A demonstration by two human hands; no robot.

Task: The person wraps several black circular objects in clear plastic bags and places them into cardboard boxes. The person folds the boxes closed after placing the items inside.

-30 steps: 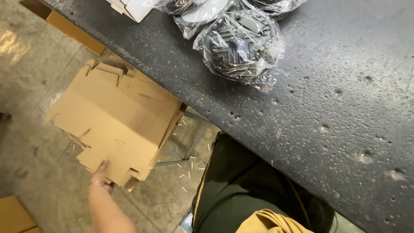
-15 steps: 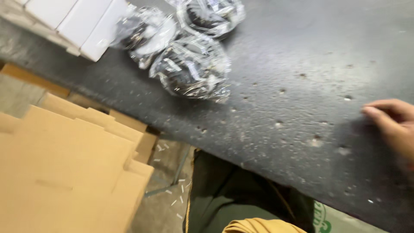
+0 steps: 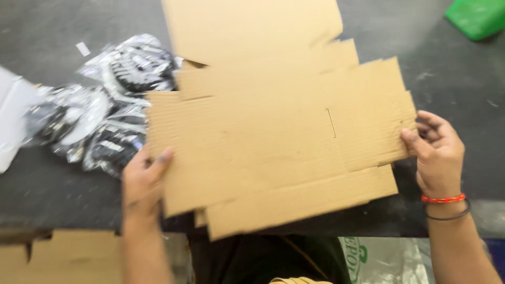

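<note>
Flat die-cut cardboard box blank point(image 3: 273, 131), unfolded, fills the centre of the frame and runs off the top edge. It is held above the dark speckled worktop point(image 3: 52, 184), tilted slightly, lower edge toward the person.

Left hand point(image 3: 143, 181), lower left of centre: fingers closed on the blank's left edge, thumb lying on the top face, the other fingers hidden beneath. Right hand point(image 3: 437, 155), right of centre: fingers pinching the blank's right-hand flap, thumb on top near the edge. Red thread band and dark band point(image 3: 444, 208) on that wrist. A grip at each opposite edge keeps the wide sheet spread and level rather than sagging, by my reading.

The blank shows slots, stepped flaps and score lines; a short cut slit sits right of its middle. More than one layer may be stacked at the lower edge, since a second sheet edge peeks out there; cannot tell for sure.

Behind the blank, upper left: clear plastic bags of dark parts point(image 3: 113, 105), bunched together on the worktop, partly covered by the cardboard. A white box point(image 3: 13, 115) at the far left edge, blurred. A green object point(image 3: 478, 16) in the upper right corner.

Lower left: more flat cardboard point(image 3: 58, 257) below the worktop edge. Bottom centre: dark clothing and a white printed sack point(image 3: 384, 260).
</note>
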